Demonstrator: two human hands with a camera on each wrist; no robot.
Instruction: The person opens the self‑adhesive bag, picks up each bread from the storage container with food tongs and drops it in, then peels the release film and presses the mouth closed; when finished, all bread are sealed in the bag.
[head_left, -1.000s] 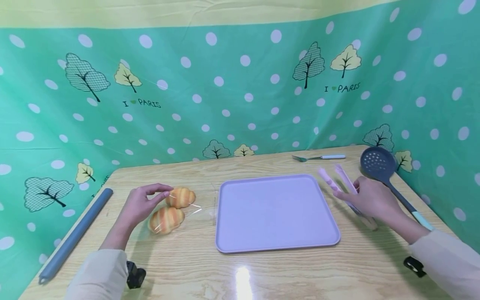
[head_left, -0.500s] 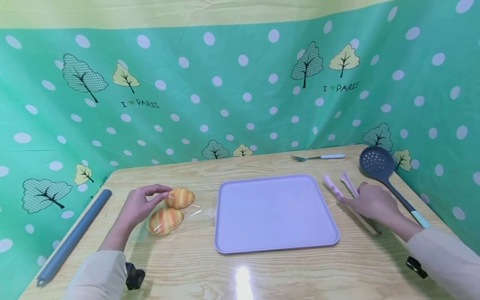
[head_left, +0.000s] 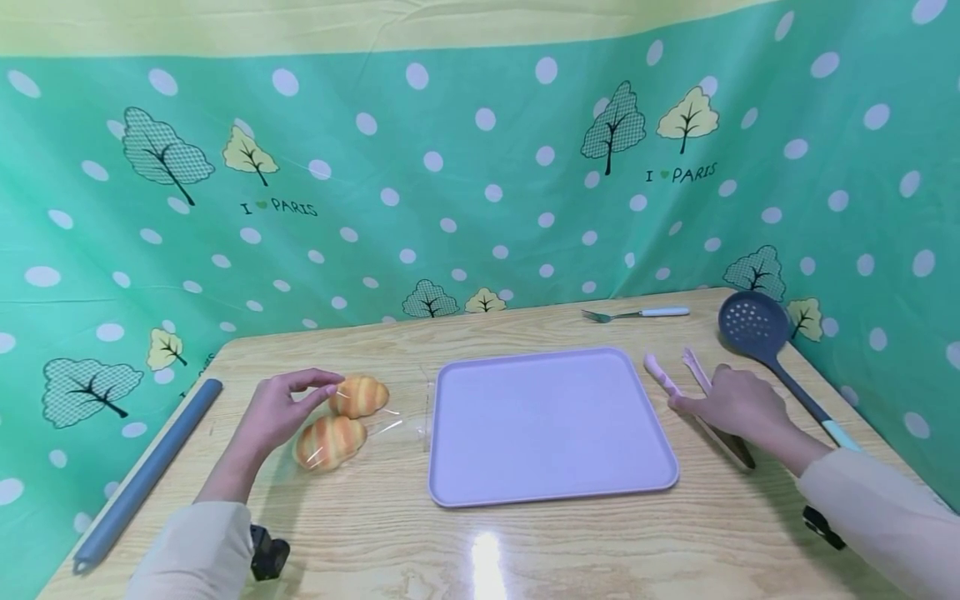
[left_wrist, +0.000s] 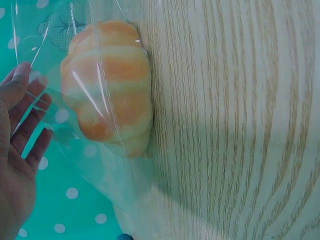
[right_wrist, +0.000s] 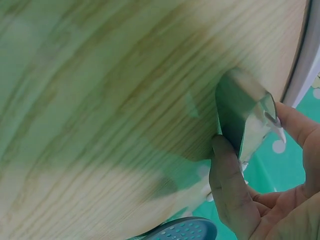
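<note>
My left hand (head_left: 279, 408) pinches the edge of a clear plastic bag (left_wrist: 80, 162) between thumb and fingers, at the left of the head view. Inside the bag sit two bread rolls, the far roll (head_left: 360, 396) close to my fingertips and the near roll (head_left: 330, 442) nearer the body. On the right, my right hand (head_left: 742, 406) holds metal tongs (right_wrist: 235, 107) with pink tips, thumb on one arm and fingers on the other. Their tips stand apart and point away from me, beside the tray. My palm hides part of the tongs.
A lilac tray (head_left: 551, 425) lies mid-table between the hands. Beyond it is a fork (head_left: 637, 315) with a pale handle. A dark slotted skimmer (head_left: 756, 325) lies along the right edge. A long grey-blue rod (head_left: 150, 475) runs along the left edge.
My right hand has brought the tongs slightly toward me and down to the table. The left hand and the bag of rolls stay where they were.
</note>
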